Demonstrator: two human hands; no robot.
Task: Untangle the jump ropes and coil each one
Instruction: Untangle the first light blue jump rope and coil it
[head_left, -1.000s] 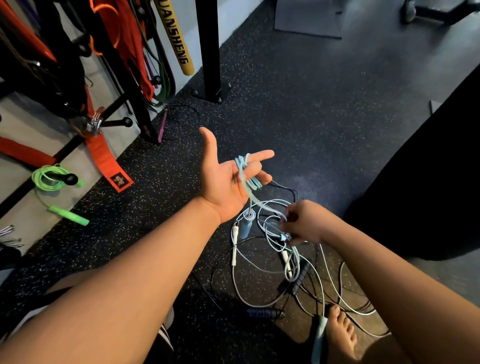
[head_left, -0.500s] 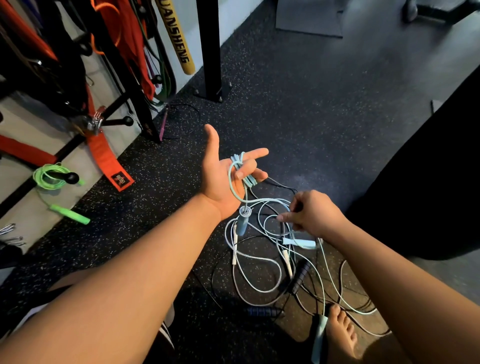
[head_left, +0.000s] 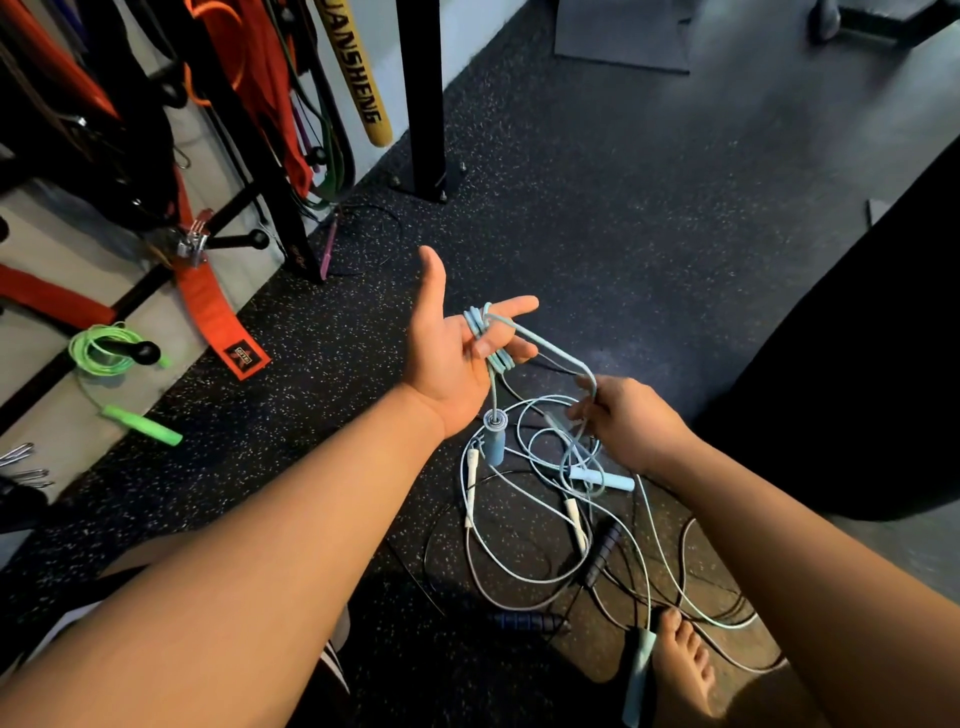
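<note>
My left hand (head_left: 447, 353) is held palm up, thumb raised, with several loops of a light blue jump rope (head_left: 550, 349) wound round its fingers. That rope's blue handle (head_left: 493, 436) hangs below the palm. My right hand (head_left: 628, 421) pinches the same blue cord just right of the left hand, holding a loop up. Below on the floor lies a tangle of white rope (head_left: 519, 551) and black rope (head_left: 602, 551) with their handles, plus a second pale blue handle (head_left: 602, 477).
A coiled green jump rope (head_left: 104, 353) lies at the left by the wall. A black rack post (head_left: 421, 98), orange straps (head_left: 218, 317) and bands stand at the back left. My bare foot (head_left: 680, 670) rests by the tangle. A large black object (head_left: 857, 374) fills the right.
My right hand has risen from the tangle, drawing the blue cord up and over toward the left hand's fingers. The left hand has stayed palm up with the coil on it.
</note>
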